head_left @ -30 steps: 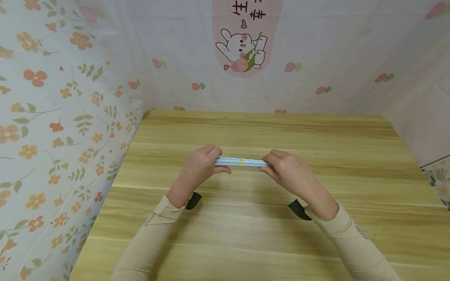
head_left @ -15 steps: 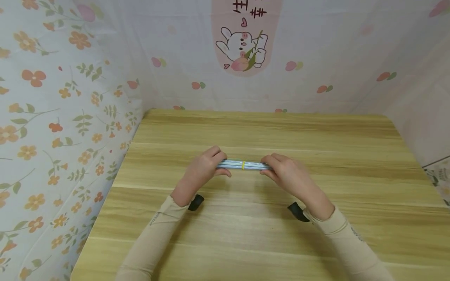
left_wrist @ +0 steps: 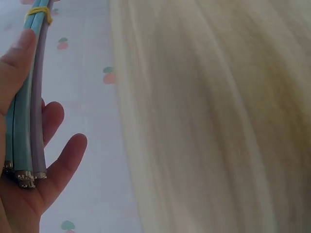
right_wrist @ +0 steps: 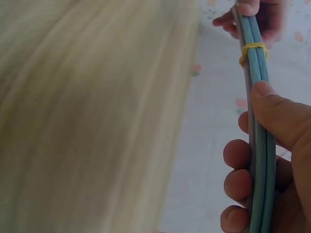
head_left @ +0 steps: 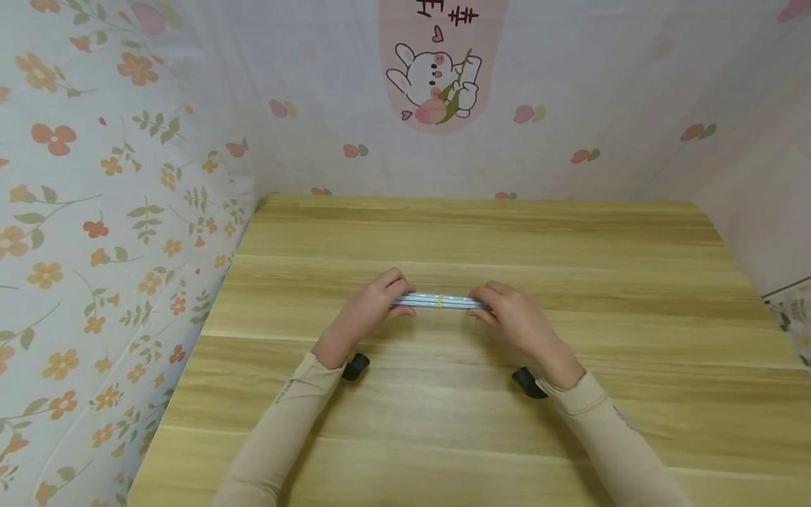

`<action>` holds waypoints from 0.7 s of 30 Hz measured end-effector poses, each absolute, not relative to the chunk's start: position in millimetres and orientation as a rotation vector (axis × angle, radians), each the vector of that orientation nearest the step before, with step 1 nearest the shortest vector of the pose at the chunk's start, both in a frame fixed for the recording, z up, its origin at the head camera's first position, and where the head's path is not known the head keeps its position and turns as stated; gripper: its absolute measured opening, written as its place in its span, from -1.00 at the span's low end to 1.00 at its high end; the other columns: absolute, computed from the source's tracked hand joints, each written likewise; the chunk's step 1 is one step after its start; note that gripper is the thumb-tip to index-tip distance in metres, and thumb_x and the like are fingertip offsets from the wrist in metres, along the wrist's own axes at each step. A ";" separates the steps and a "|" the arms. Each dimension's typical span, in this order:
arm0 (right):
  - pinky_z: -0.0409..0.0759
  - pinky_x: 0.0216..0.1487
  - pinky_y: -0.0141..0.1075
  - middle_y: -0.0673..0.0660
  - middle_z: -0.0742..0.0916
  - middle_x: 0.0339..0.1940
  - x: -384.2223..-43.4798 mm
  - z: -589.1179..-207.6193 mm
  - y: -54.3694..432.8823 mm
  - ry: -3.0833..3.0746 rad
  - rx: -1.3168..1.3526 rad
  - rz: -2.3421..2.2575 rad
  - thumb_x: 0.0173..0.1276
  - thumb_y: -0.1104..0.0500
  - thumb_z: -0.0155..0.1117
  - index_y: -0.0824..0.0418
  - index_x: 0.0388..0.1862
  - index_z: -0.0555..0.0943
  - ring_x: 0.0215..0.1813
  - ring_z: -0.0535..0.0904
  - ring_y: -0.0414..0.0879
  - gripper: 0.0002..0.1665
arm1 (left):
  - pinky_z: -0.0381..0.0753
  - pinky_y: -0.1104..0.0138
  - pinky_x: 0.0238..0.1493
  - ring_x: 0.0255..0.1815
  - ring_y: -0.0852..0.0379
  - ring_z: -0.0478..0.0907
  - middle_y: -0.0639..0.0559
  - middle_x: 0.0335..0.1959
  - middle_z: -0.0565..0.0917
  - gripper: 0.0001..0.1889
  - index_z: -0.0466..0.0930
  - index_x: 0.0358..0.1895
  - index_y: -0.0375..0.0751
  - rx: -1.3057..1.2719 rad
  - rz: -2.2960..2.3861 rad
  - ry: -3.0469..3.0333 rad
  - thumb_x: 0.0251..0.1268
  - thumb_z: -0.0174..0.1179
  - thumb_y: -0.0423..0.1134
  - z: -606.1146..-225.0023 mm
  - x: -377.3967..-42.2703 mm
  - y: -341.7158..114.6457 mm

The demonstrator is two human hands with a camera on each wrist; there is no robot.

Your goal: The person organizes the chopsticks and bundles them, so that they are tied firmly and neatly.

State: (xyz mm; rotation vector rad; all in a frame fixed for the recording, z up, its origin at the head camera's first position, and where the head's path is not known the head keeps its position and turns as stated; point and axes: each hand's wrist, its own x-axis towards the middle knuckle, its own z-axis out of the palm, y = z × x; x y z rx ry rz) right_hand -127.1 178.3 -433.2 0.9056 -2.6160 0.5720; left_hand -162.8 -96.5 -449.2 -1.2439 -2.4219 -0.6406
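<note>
A bundle of slim pale-blue and lilac pencils (head_left: 423,301) with silvery ends is held level above the table. A yellow rubber band (head_left: 440,302) circles its middle. My left hand (head_left: 375,303) grips the left end; in the left wrist view its thumb (left_wrist: 22,53) lies along the pencils, and two fingers extend away from them. The silvery ends (left_wrist: 24,175) sit near that palm. My right hand (head_left: 518,320) grips the other end, thumb (right_wrist: 279,114) on one side and curled fingers (right_wrist: 237,170) on the other. The right-hand tips of the pencils are hidden.
Below the hands spreads a wood-grain table (head_left: 443,422). A white patterned cloth (head_left: 304,70) with a rabbit print hangs behind it, and a floral cloth (head_left: 95,282) hangs at the left. Dark wrist-worn pieces (head_left: 356,367) jut out under both sleeves.
Both hands have come slightly lower and nearer with the bundle, which stays level between them. The left hand has also shifted a little to the right. The grip looks the same.
</note>
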 end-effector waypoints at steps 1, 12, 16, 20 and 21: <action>0.55 -0.44 -0.26 0.07 0.69 -0.37 -128.1 -436.2 178.3 -2.620 0.897 0.579 0.06 0.15 0.47 0.22 -0.23 0.63 -0.45 0.54 -0.17 -0.69 | 0.53 0.40 -0.26 -0.33 0.17 0.45 0.00 -0.26 0.51 -0.63 0.57 -0.16 -0.27 -1.243 -0.634 -2.430 -0.02 0.41 -0.17 -451.2 -163.5 -96.4; 0.59 -0.34 -0.17 0.09 0.69 -0.33 -136.4 -458.2 177.5 -2.655 0.856 0.623 0.09 0.16 0.47 0.23 -0.24 0.66 -0.36 0.60 -0.09 -0.73 | 0.53 0.33 -0.19 -0.27 0.11 0.47 -0.02 -0.26 0.53 -0.70 0.58 -0.18 -0.26 -1.188 -0.601 -2.525 0.09 0.38 -0.18 -463.2 -164.4 -95.7; 0.57 -0.33 -0.20 0.08 0.65 -0.32 -138.3 -463.7 176.9 -2.689 0.837 0.637 0.11 0.14 0.46 0.23 -0.24 0.67 -0.34 0.56 -0.10 -0.73 | 0.52 0.28 -0.12 -0.23 0.08 0.49 0.00 -0.26 0.55 -0.72 0.60 -0.17 -0.23 -1.161 -0.573 -2.586 0.12 0.36 -0.16 -464.7 -164.4 -95.5; 0.54 -0.31 -0.24 0.08 0.61 -0.31 -139.8 -467.4 175.7 -2.719 0.820 0.668 0.14 0.14 0.44 0.24 -0.24 0.69 -0.30 0.50 -0.10 -0.75 | 0.52 0.26 -0.11 -0.19 0.05 0.49 0.00 -0.24 0.57 -0.76 0.62 -0.16 -0.21 -1.134 -0.557 -2.650 0.17 0.33 -0.17 -465.1 -164.3 -96.3; 0.53 -0.31 -0.24 0.08 0.60 -0.31 -140.0 -467.9 175.4 -2.724 0.814 0.675 0.14 0.13 0.44 0.24 -0.24 0.69 -0.30 0.48 -0.10 -0.75 | 0.52 0.26 -0.10 -0.19 0.04 0.49 0.00 -0.23 0.57 -0.76 0.62 -0.15 -0.21 -1.126 -0.555 -2.666 0.18 0.32 -0.18 -465.1 -164.3 -96.3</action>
